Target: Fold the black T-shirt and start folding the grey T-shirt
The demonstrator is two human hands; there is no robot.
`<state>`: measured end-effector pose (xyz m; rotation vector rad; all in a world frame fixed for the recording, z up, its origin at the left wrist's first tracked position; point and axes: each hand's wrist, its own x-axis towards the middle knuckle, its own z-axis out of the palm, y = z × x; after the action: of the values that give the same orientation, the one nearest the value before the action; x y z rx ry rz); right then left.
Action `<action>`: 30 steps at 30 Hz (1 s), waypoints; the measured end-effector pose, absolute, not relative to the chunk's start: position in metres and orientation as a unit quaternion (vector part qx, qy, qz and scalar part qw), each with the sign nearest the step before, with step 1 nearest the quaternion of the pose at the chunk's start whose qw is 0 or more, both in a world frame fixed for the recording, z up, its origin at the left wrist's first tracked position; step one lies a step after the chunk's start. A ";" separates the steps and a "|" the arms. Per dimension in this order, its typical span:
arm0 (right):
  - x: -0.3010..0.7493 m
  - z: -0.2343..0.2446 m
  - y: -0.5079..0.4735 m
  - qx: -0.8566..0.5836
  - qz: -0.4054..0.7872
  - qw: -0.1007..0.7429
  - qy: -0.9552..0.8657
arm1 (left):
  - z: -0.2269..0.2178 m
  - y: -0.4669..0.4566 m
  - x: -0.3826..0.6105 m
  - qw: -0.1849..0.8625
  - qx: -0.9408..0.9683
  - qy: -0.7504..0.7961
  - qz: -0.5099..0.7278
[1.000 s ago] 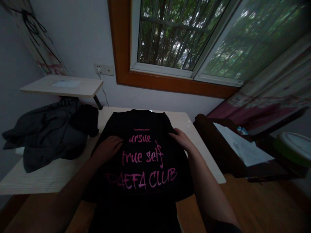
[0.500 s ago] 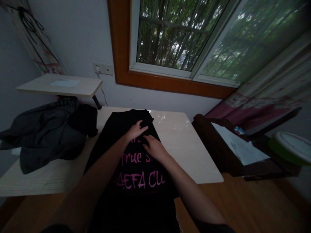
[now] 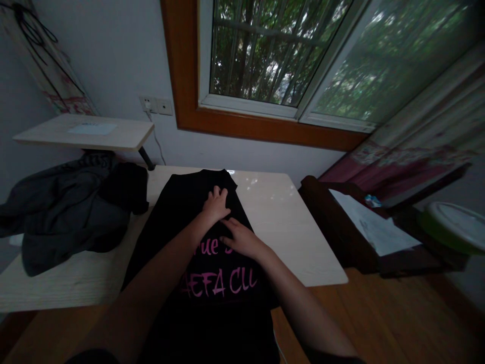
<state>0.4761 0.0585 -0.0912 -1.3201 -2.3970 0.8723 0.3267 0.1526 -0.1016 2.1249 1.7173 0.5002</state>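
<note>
A black T-shirt with pink lettering lies on a pale wooden table, its lower part hanging over the near edge. Its right side is folded in over the middle. My left hand lies flat on the upper part of the fold, fingers stretched out. My right hand rests flat just below it on the fold, covering part of the lettering. Neither hand grips the cloth.
A heap of dark grey clothes lies on the table's left part. A small raised shelf stands behind it. To the right is a dark wooden desk with papers. A window is behind.
The shirt's right side has been folded inward over the print. Both hands moved from the shirt's sides to its middle, and the left hand slid a little further up.
</note>
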 end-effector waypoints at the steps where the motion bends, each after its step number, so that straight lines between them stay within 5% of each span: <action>1: 0.478 -0.090 0.058 -0.457 0.300 0.133 -0.827 | -0.099 0.151 0.328 0.162 0.751 0.616 0.172; 8: 0.509 -0.080 0.055 -0.490 0.308 0.125 -0.806 | -0.098 0.174 0.297 0.296 0.595 0.659 0.351; 17: 0.514 -0.077 0.040 -0.463 0.327 0.151 -0.809 | -0.114 0.199 0.257 0.448 0.455 0.666 0.386; 30: 0.488 -0.064 0.029 -0.492 0.291 0.226 -0.789 | -0.089 0.212 0.250 0.456 0.525 0.574 0.432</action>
<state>0.4881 0.0293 -0.0636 -1.3562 -2.1744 0.8035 0.2500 0.2122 -0.0889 1.2952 1.4161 1.0661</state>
